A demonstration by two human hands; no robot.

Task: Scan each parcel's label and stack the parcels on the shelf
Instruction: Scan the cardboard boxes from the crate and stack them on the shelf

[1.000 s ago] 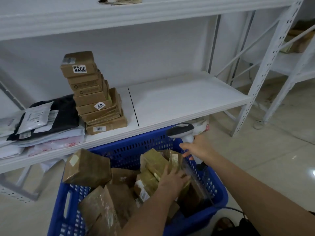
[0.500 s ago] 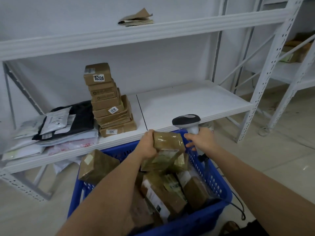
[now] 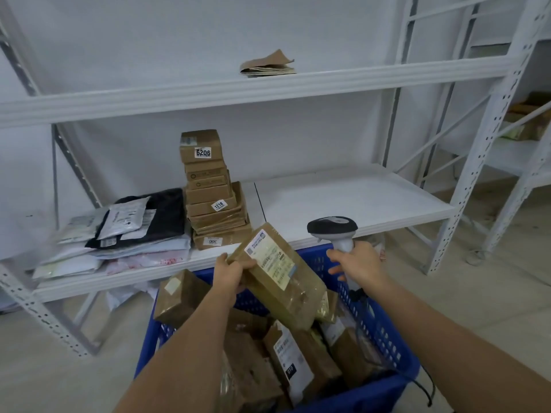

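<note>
Left hand (image 3: 231, 271) grips a tape-glossed brown cardboard parcel (image 3: 280, 278), paper label up, above the blue perforated plastic basket (image 3: 384, 329). Right hand (image 3: 359, 263) grasps a smooth grey-white scanner (image 3: 334, 231) beside it.

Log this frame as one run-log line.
step: scan pending | left hand: holds parcel, label up | right hand: grips scanner | below: blue basket

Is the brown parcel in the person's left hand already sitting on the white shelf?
No, the left hand grips the brown taped parcel in the air over the blue plastic basket.
</note>
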